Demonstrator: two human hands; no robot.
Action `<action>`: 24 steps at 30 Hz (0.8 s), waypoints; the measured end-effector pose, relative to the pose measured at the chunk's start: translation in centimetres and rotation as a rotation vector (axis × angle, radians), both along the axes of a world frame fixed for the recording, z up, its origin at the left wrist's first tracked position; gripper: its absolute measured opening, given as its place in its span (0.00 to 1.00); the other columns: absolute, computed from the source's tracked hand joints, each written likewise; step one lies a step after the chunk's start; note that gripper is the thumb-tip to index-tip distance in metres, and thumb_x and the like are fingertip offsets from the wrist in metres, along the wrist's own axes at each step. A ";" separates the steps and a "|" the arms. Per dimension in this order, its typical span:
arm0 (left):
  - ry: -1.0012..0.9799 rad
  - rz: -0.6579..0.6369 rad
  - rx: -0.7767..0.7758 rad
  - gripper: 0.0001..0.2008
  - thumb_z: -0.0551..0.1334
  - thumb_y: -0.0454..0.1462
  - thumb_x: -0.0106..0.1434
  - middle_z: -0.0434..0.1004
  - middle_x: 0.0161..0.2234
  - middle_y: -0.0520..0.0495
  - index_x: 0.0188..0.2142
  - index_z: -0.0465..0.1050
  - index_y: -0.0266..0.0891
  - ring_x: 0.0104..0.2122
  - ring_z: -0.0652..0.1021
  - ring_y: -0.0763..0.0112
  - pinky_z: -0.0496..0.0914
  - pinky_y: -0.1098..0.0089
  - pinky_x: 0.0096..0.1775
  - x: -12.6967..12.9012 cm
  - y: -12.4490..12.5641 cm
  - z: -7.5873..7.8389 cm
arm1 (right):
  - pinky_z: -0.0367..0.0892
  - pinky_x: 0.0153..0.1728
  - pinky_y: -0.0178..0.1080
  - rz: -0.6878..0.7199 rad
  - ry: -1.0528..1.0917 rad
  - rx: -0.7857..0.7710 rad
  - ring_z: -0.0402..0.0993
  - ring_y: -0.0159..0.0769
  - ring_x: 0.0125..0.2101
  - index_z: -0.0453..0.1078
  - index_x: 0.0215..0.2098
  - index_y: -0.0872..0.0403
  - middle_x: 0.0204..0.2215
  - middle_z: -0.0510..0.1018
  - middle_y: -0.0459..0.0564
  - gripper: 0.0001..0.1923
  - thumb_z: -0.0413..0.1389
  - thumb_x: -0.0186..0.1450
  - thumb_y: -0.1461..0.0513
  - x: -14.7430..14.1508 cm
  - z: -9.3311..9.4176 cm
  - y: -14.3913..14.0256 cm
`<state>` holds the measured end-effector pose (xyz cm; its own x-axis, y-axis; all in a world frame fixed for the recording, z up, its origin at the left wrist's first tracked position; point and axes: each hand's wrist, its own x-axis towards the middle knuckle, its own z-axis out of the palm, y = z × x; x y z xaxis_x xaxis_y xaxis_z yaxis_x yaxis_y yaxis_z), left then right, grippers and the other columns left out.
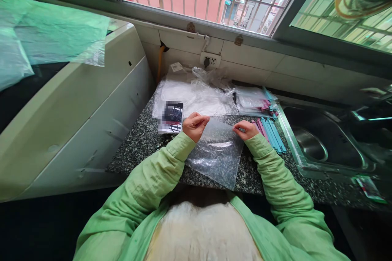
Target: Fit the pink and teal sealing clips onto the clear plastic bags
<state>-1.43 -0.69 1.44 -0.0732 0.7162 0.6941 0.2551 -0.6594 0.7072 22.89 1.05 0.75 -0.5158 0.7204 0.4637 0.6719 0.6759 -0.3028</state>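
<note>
A clear plastic bag [219, 153] spreads over the speckled stone counter in front of me, its lower corner near the counter's front edge. My left hand [195, 127] pinches its upper left corner between thumb and fingers. At the upper right corner, my right hand [246, 129] is closed in a pinch too. Just right of that hand lies a row of long, thin blue and pink plastic strips [274, 134]. Behind them are clear packs [249, 101] with similar coloured strips. Beyond my hands is a pile of clear plastic bags [196, 94]. A phone [174, 116] lies left of my left hand.
A metal sink [352, 151] is set into the counter [137, 142] on the right, with a small packet [369, 187] by its front edge. A large white appliance [101, 118] borders the left side. The tiled wall behind carries a socket [210, 60] below a barred window.
</note>
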 end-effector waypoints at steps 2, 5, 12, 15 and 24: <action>0.006 -0.004 -0.002 0.05 0.61 0.35 0.54 0.63 0.20 0.54 0.29 0.76 0.37 0.19 0.65 0.83 0.61 0.80 0.21 0.0 0.0 -0.1 | 0.64 0.26 0.34 -0.006 -0.003 -0.005 0.69 0.32 0.23 0.69 0.23 0.53 0.20 0.75 0.47 0.06 0.53 0.57 0.62 0.2 -0.2 0.1; 0.014 -0.008 -0.004 0.05 0.61 0.35 0.54 0.63 0.20 0.54 0.29 0.76 0.38 0.20 0.65 0.82 0.61 0.79 0.21 0.1 0.0 -0.1 | 0.64 0.26 0.34 -0.015 -0.008 -0.022 0.69 0.32 0.23 0.69 0.23 0.53 0.20 0.75 0.47 0.06 0.53 0.56 0.62 0.4 -0.3 0.2; 0.030 -0.026 0.011 0.06 0.61 0.36 0.54 0.62 0.19 0.54 0.29 0.76 0.38 0.18 0.64 0.83 0.60 0.80 0.20 0.2 0.1 -0.3 | 0.63 0.26 0.35 -0.025 -0.055 -0.021 0.69 0.32 0.22 0.70 0.22 0.54 0.20 0.76 0.48 0.07 0.53 0.56 0.62 0.8 -0.2 0.3; 0.035 -0.027 0.019 0.06 0.61 0.35 0.54 0.62 0.19 0.54 0.29 0.76 0.37 0.17 0.63 0.84 0.60 0.80 0.19 0.3 0.1 -0.4 | 0.63 0.26 0.35 -0.028 -0.083 -0.017 0.69 0.33 0.22 0.70 0.21 0.54 0.20 0.76 0.48 0.08 0.53 0.56 0.62 0.7 0.0 0.2; 0.064 -0.040 0.009 0.06 0.60 0.36 0.54 0.62 0.19 0.54 0.29 0.76 0.37 0.17 0.62 0.84 0.59 0.79 0.19 0.4 0.1 -0.7 | 0.64 0.29 0.35 -0.084 -0.270 -0.093 0.69 0.34 0.25 0.72 0.24 0.54 0.22 0.77 0.49 0.06 0.54 0.56 0.62 0.9 0.2 0.1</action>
<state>-1.00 -0.59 0.77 0.0003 0.7112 0.7030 0.2726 -0.6764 0.6842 23.79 1.17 0.94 -0.5480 0.7988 0.2482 0.7890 0.5921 -0.1637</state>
